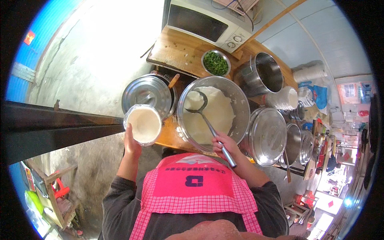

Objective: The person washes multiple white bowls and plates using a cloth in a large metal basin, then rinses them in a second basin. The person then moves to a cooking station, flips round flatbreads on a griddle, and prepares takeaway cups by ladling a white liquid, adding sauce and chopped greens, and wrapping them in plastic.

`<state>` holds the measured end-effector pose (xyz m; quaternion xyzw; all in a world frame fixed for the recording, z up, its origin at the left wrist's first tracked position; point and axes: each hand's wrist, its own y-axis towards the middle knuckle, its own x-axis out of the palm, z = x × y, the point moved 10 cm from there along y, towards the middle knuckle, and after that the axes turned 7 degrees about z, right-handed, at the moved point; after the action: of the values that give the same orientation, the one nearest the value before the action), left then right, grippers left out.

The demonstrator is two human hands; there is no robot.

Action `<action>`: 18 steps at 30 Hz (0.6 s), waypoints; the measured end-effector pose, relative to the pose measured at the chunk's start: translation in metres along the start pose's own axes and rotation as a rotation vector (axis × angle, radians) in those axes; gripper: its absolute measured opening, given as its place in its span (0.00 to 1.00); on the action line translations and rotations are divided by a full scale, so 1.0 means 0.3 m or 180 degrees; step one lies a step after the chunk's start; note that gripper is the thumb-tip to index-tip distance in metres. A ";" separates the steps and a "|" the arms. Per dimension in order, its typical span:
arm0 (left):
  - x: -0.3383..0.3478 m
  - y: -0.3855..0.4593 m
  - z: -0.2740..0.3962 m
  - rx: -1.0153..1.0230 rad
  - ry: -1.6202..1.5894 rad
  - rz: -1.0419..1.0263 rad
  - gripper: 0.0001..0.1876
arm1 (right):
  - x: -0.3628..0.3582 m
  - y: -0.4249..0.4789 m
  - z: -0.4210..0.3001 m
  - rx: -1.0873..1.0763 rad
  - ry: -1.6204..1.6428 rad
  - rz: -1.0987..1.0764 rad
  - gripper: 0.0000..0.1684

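My left hand (133, 141) holds a bowl (143, 125) lined with clear plastic film, its pale inside facing up. Gripped by its handle in my right hand (225, 146) is a metal ladle (210, 124). The ladle's head lies in a large metal pot (244, 111), with a piece of white, curd-like food in or beside it; I cannot tell which. More of the pale, soft food (207, 126) fills much of this pot. Left of it stands a pot covered by a metal lid (147, 93), close behind the bowl.
A metal bowl of chopped greens (215, 63) and a microwave oven (207, 25) stand at the back. Right are a deep steel pot (268, 72), stacked white bowls (283, 98), and a lidded pot (268, 136). A dark beam (66, 129) juts in from the left.
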<state>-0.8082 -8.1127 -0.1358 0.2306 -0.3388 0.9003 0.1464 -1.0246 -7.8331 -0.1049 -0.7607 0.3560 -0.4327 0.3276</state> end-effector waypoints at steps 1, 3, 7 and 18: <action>0.007 -0.003 -0.008 0.0006 0.0073 0.0078 0.31 | -0.028 -0.030 0.008 0.0098 0.0292 -0.0050 0.15; 0.037 0.004 -0.005 0.0203 0.0289 0.0027 0.32 | -0.076 -0.099 -0.002 0.0212 0.0477 -0.0183 0.20; 0.117 0.007 -0.005 0.0693 0.0859 0.0225 0.33 | -0.153 -0.311 -0.096 0.0022 -0.0387 -0.0280 0.33; 0.595 0.021 -0.517 0.0367 0.1204 0.0126 0.41 | -0.243 -0.617 -0.324 -0.0503 -0.1412 -0.0470 0.41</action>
<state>-1.0117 -7.9931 -0.1503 0.0586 -0.2576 0.9482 0.1762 -1.0906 -7.6928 0.0533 -0.8843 0.2515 -0.2487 0.3047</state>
